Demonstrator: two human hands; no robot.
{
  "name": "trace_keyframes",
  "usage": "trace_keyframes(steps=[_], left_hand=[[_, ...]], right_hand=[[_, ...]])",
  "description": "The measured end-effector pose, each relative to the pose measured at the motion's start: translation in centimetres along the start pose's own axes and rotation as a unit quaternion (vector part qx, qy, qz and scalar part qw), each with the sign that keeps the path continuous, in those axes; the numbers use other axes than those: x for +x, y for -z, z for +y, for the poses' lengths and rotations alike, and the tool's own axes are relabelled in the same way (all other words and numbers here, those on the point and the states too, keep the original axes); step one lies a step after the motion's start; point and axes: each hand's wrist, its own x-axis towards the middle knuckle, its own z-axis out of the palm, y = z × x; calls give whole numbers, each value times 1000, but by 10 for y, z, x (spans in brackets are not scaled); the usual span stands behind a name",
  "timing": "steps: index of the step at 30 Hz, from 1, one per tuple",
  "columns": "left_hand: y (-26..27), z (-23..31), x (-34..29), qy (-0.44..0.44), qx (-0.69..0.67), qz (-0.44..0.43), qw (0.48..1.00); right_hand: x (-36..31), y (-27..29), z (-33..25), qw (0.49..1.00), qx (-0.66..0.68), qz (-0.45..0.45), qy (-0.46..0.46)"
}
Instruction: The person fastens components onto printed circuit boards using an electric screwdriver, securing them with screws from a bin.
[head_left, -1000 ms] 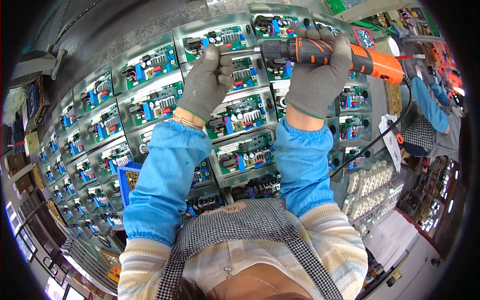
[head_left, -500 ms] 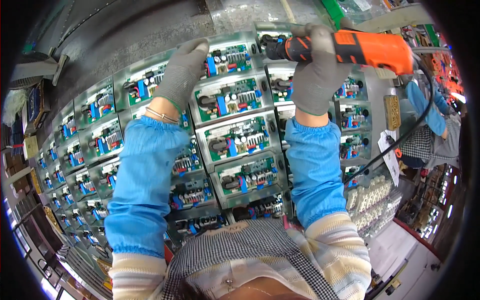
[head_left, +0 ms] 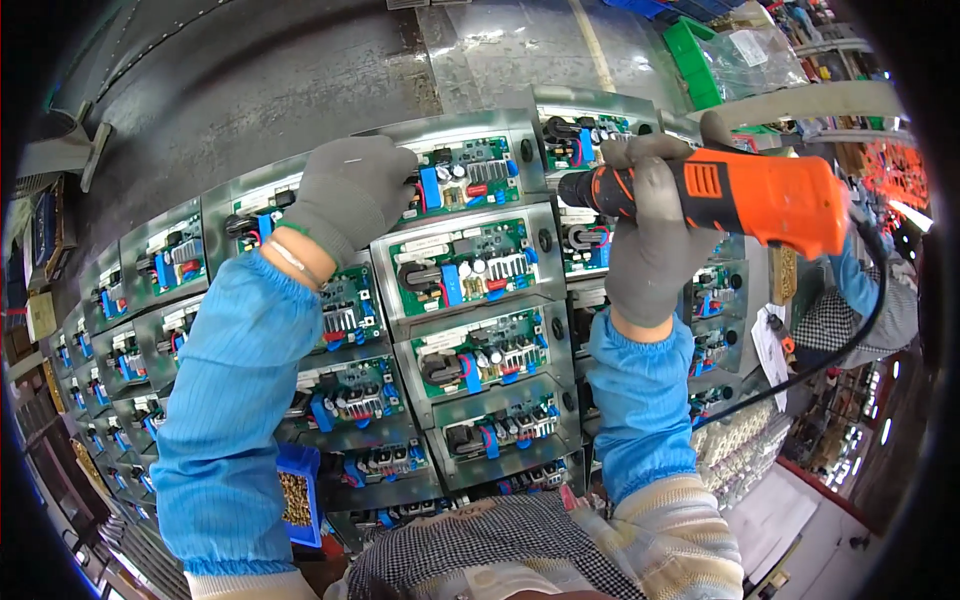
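My right hand (head_left: 655, 230), in a grey glove, is wrapped round an orange and black corded power screwdriver (head_left: 765, 195). The tool lies nearly level, its black nose pointing left over the metal trays. My left hand (head_left: 350, 190), gloved too, is closed, its fingertips at the left part of a green circuit board (head_left: 465, 175) in the far row. What those fingers hold, if anything, is hidden. Directly below is another board (head_left: 470, 265) in its metal tray, bearing blue, black and red parts and a finned metal piece. Rows of similar trays spread beneath both arms.
A blue bin (head_left: 298, 500) of small brass-coloured pieces stands beside my left forearm. The screwdriver's black cable (head_left: 800, 375) loops down on the right. A green crate (head_left: 693, 60) is at the far right, a co-worker's blue sleeve (head_left: 850, 275) at the right edge.
The view has shifted, so the trays appear lower and the blue bin shows. My left hand has gone from extended fingers to curled ones; my right hand still grips the screwdriver.
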Motion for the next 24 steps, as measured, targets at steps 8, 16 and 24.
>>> trace_keyframes(steps=[8,16,24], left_hand=[[3,3,3,8,1,-20,1000],[3,5,2,13,21,-20,999],[6,6,3,28,26,-42,998]], right_hand=[[-2,0,10,1000,-23,-19,3],[-3,-2,10,999,5,-32,7],[10,-4,17,988,-80,-131,4]])
